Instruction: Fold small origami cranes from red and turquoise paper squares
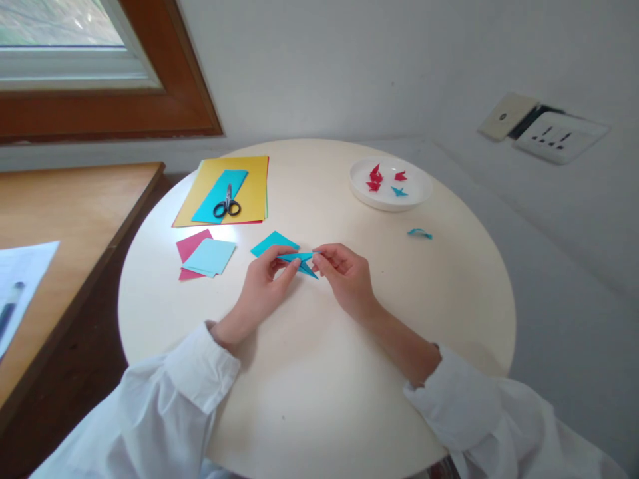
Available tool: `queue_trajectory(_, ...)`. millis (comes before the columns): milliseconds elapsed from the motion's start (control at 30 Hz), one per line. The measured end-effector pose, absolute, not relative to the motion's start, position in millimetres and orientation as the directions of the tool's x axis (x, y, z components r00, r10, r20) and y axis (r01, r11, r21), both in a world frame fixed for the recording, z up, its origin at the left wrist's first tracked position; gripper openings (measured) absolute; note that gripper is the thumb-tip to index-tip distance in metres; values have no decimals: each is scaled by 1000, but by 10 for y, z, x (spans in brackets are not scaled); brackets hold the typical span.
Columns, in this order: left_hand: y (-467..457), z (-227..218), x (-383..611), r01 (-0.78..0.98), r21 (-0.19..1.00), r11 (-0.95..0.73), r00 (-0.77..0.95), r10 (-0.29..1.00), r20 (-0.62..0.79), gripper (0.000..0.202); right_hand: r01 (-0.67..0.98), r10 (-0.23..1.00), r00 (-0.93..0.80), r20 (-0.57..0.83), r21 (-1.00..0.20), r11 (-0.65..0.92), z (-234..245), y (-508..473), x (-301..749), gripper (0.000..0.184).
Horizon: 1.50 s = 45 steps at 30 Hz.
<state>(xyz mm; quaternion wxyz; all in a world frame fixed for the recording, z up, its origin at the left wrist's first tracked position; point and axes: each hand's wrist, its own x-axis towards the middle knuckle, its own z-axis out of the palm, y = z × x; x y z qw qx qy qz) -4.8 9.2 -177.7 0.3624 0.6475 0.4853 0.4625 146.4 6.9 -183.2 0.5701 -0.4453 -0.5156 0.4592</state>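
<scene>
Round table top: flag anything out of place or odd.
One small curled teal paper scrap lies alone on the cream table, outside the white round plate. Nothing else stands out.

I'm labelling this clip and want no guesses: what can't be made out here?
1. Folded blue paper, head view: its creases are partly covered by the left hand and right hand pinching it.
2. Paper figures in the white plate: too small to tell their shapes.
3. Printed sheet on the wooden desk: cut off by the left edge, its text blurred.
</scene>
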Motion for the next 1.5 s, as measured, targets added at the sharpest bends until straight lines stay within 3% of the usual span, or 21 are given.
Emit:
queue_trajectory(733, 123, -1741, -53, 180, 981, -73, 96, 994, 57, 21, -48, 968, 44, 249, -967, 251, -1856, 76, 1484, 9)
queue_trajectory(1133, 101, -1734, -24, -135, 984, 116, 154, 983, -95, 23, 11, 957, 16, 291, -957, 291, -1829, 39, 1479, 7)
queue_trajectory(1267, 104, -1742, -27, -122, 992, 32, 137, 990, -15, 21, -50, 958, 39, 284, -957, 285, -1806, 22, 1467, 10)
queue_trajectory(1500, 65, -1703, -37, 118, 964, -238, 35, 971, 235, 11, -89, 961, 32, 273, -957, 275, -1772, -7, 1456, 10)
